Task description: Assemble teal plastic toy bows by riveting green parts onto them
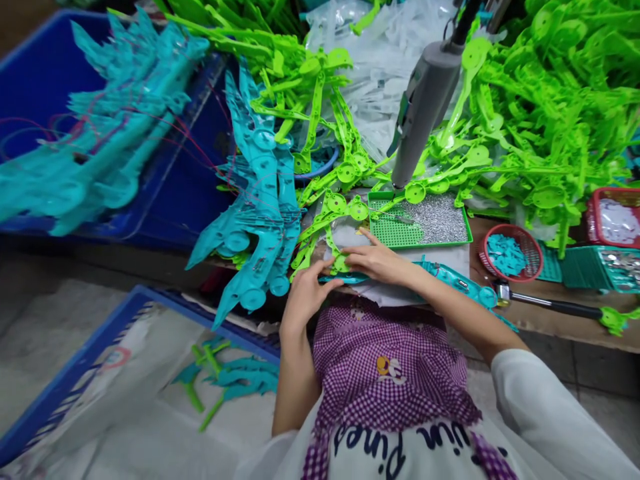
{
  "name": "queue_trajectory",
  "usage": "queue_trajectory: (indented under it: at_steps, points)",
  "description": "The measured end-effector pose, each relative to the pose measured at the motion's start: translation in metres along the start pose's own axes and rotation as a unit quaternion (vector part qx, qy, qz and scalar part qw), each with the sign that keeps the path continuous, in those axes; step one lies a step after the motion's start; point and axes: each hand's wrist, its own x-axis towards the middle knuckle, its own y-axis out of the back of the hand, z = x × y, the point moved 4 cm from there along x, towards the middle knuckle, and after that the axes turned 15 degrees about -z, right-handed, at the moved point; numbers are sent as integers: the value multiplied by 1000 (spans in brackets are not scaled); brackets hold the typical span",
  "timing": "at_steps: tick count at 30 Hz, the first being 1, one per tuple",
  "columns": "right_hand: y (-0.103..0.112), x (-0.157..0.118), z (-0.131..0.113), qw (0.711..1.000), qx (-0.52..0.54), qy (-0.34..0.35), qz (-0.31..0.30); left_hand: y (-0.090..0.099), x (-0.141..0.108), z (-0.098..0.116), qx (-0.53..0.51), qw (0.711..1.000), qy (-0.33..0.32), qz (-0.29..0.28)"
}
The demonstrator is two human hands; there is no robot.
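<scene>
Both hands meet over a long teal plastic piece [456,281] lying along the table's front edge, with a green part [341,261] on its left end. My left hand [306,293] grips that end, thumb below and fingers above. Just right of it, my right hand [376,261] has its fingers bent over the green part and the teal piece, pressing on them. The fingertips partly hide where the two pieces meet. Behind the right hand sits a green tray [395,230] of small silvery screws. A grey power screwdriver [426,110] hangs above the tray.
Stacked teal parts [263,220] stand left of the hands, beside a blue bin [40,73]. Green parts [545,100] pile up behind and right. At right are a red basket [536,270] of teal bits and a hammer [550,303]. A blue-rimmed crate [90,363] stands lower left.
</scene>
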Motion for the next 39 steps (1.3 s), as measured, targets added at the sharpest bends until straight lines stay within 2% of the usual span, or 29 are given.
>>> queue_trajectory:
  at_steps: [3, 5, 9, 16, 20, 23, 25, 27, 29, 32, 35, 37, 39]
  points:
    - [0, -4, 4, 997, 29, -50, 44, -4, 0, 1, -6, 1000, -26, 17]
    - [1, -7, 7, 996, 36, -61, 54, -5, 1, 3, -8, 999, -39, 7]
    - [3, -13, 15, 995, 35, -70, 55, -5, 1, 9, 2, 998, -56, -24]
    - [-1, -12, 13, 997, 3, -77, 16, -11, -5, 6, 4, 997, -75, -16]
    - [-7, -9, 9, 995, 3, -100, 16, -16, -7, 7, 66, 993, -96, -34]
    - [-6, -20, 0, 993, 3, -99, 63, -15, -7, 9, 121, 987, -98, -40]
    - [1, -38, -1, 984, 6, -119, 134, -14, -6, 9, 142, 984, -98, -39]
    - [13, -62, 8, 966, 11, -159, 205, -14, -6, 7, 150, 983, -98, -37]
    - [29, -87, 28, 943, 6, -215, 255, -15, -6, 3, 150, 984, -96, -28]
    - [61, -116, 65, 904, -14, -306, 297, -18, -5, 0, 154, 983, -98, -14]
    - [90, -118, 91, 890, -19, -345, 298, -19, -6, 5, 160, 981, -106, 19]
    - [99, -105, 99, 899, -37, -346, 264, -18, -12, 14, 157, 978, -113, 74]
    - [99, -88, 104, 914, -80, -337, 212, -18, -25, 22, 155, 971, -125, 133]
